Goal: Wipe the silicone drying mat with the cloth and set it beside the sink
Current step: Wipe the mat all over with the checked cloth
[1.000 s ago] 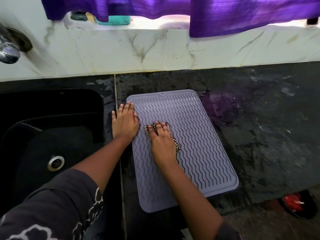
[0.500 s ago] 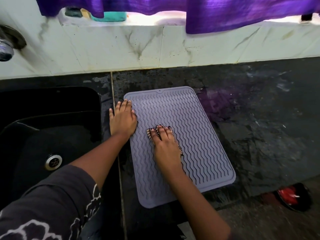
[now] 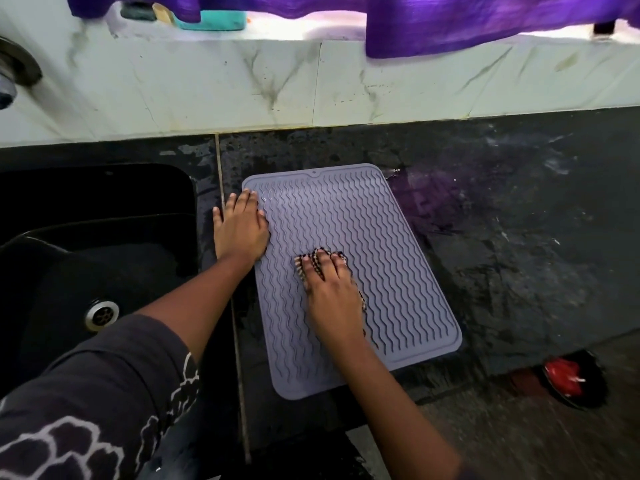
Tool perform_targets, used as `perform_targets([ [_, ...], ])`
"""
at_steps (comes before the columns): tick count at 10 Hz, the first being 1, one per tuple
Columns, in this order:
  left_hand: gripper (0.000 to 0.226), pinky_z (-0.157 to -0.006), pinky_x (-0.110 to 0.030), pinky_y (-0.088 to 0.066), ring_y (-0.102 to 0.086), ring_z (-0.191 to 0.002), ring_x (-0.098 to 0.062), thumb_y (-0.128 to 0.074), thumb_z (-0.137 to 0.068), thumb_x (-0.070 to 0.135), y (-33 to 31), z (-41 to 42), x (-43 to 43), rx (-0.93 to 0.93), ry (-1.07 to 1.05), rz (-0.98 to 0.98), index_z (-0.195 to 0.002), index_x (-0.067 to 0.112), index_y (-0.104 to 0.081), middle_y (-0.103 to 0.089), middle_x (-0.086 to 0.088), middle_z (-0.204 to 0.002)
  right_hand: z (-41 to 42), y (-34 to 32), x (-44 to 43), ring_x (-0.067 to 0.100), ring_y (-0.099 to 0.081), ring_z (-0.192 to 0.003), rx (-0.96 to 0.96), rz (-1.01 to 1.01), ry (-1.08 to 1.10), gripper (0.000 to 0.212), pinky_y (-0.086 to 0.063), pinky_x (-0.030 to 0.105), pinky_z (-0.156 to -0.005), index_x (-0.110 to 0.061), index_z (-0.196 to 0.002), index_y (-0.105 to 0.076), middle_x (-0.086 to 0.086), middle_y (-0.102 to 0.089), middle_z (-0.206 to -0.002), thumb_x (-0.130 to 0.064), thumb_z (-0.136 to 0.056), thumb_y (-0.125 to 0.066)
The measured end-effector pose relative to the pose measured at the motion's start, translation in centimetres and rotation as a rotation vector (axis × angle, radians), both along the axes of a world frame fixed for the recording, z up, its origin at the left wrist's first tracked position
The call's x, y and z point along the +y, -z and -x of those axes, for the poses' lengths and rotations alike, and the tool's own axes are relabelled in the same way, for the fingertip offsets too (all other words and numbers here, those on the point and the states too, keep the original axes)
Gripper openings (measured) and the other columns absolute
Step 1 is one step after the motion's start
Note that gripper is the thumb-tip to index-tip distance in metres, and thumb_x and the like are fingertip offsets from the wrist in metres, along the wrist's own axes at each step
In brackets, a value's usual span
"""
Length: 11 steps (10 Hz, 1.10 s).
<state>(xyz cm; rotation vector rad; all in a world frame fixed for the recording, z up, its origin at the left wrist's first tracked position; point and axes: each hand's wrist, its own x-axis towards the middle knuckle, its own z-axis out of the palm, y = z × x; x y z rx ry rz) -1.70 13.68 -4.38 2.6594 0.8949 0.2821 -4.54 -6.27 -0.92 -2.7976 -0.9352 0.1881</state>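
One grey silicone drying mat [image 3: 349, 271], ribbed with wavy lines, lies flat on the dark worktop [image 3: 519, 237], its long left edge just beside the black sink [image 3: 104, 237] and its near end reaching close to the worktop's front edge. No brand or writing can be read on it. One patterned cloth [image 3: 320, 259] sits near the middle of the mat, almost wholly covered by the right hand [image 3: 330, 289], which presses it flat with fingers slightly spread; only the cloth's fringe shows past the fingertips. The left hand [image 3: 240, 226] lies open, palm down, straddling the mat's left edge toward its far corner, gripping nothing. A dark sleeve [image 3: 97, 393] with a pale printed pattern covers the left upper arm. Behind the worktop runs a pale marbled backsplash [image 3: 242, 88], with one purple curtain [image 3: 467, 19] hanging above.
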Motion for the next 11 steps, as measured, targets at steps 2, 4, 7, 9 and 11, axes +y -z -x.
perform_targets([
  [2, 0.051, -0.116, -0.049, -0.006, -0.017, -0.145, -0.022, -0.028, -0.097, 0.029, 0.0, 0.1, 0.0, 0.003, -0.002, 0.003, -0.146, 0.016, -0.03, -0.027, -0.001, -0.155, 5.2, -1.0, -5.6, 0.028, -0.061, -0.109, 0.005, -0.002, -0.013, 0.059, -0.056, 0.036, -0.075, -0.019, -0.12, -0.064, 0.006, -0.063, -0.122, -0.016, -0.063, -0.081],
  [4, 0.05, -0.116, -0.05, -0.007, -0.018, -0.144, -0.023, -0.029, -0.097, 0.029, 0.0, 0.0, -0.1, -0.001, -0.001, -0.006, -0.146, 0.015, -0.031, -0.029, -0.003, -0.155, 2.1, -1.1, -2.7, 0.033, -0.041, -0.128, -0.017, -0.061, 0.017, 0.046, -0.045, 0.048, -0.095, -0.02, -0.136, -0.047, 0.008, -0.046, -0.141, -0.024, -0.09, -0.055],
  [7, 0.05, -0.116, -0.052, -0.008, -0.019, -0.144, -0.024, -0.029, -0.097, 0.028, 0.1, 0.1, 0.0, 0.004, 0.007, -0.01, -0.145, 0.014, -0.033, -0.029, -0.003, -0.155, 7.4, -0.7, -9.7, 0.03, -0.062, -0.106, -0.013, 0.044, -0.143, 0.054, -0.057, 0.04, -0.076, -0.023, -0.12, -0.063, 0.005, -0.063, -0.123, -0.012, -0.067, -0.069],
  [9, 0.05, -0.116, -0.051, -0.008, -0.018, -0.144, -0.024, -0.029, -0.097, 0.029, 0.1, 0.0, 0.0, 0.002, 0.002, -0.006, -0.145, 0.014, -0.032, -0.028, -0.003, -0.155, 7.0, -2.3, -12.9, 0.028, -0.058, -0.108, 0.041, 0.086, -0.008, 0.056, -0.057, 0.039, -0.08, -0.02, -0.119, -0.064, 0.006, -0.06, -0.123, -0.002, -0.066, -0.071],
  [11, 0.05, -0.116, -0.051, -0.007, -0.017, -0.145, -0.023, -0.028, -0.098, 0.029, 0.1, 0.0, -0.2, 0.007, -0.002, -0.01, -0.146, 0.015, -0.031, -0.027, -0.003, -0.155, 13.0, -1.6, -8.8, 0.024, -0.058, -0.098, -0.014, -0.022, -0.178, 0.04, -0.056, 0.03, -0.064, -0.024, -0.107, -0.07, 0.0, -0.068, -0.106, -0.022, -0.068, -0.06],
])
